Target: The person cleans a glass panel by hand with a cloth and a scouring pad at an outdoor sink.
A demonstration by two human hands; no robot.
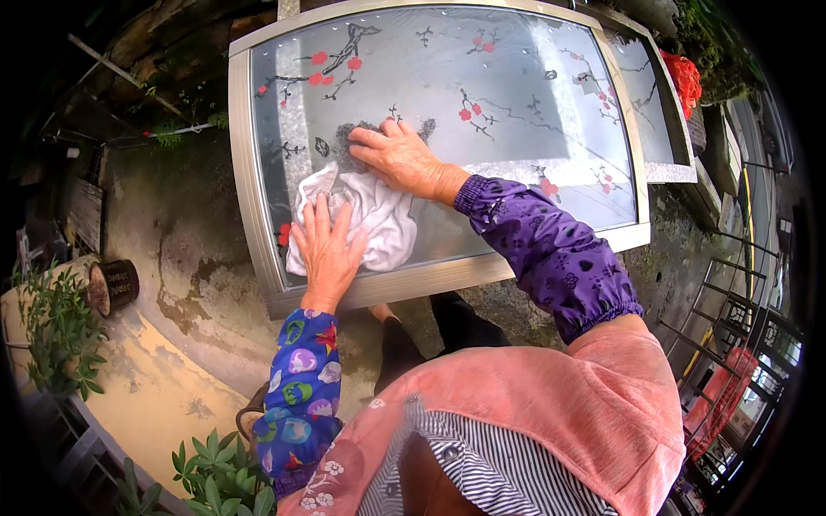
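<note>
Pink-shirted shoulder nearest, both hands' grip released, flat on white cloth [361,219] atop flower-patterned glass pane [516,95], outdoors.

Soft even daylight, pale glare across the glass pane [482,95], strong fisheye bending, dark vignetted corners

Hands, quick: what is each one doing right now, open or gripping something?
Left hand: open, flat on the white cloth.
Right hand: open, palm down on the cloth's upper edge, against the glass panel.
</note>
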